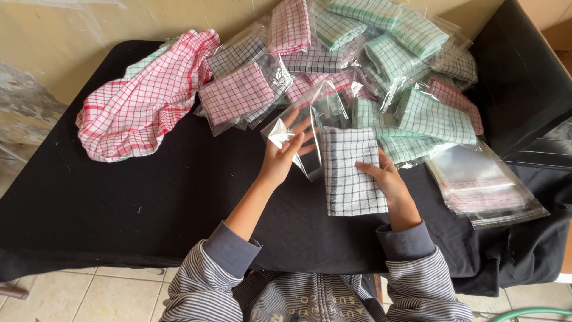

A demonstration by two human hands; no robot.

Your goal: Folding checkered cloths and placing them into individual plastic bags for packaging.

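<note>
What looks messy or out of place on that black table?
The loose red checked cloth at the far left lies crumpled and unbagged, while the other cloths sit folded in clear bags, themselves heaped unevenly. The left hand holds an open bag; the right hand rests on a folded grey checked cloth.

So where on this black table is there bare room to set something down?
The black tablecloth is bare along the near edge, left of the left hand and below the loose red-checked cloths. A smaller patch lies at the far right. The back middle is crowded with bagged checked cloths; empty clear bags sit right of the right hand.
</note>
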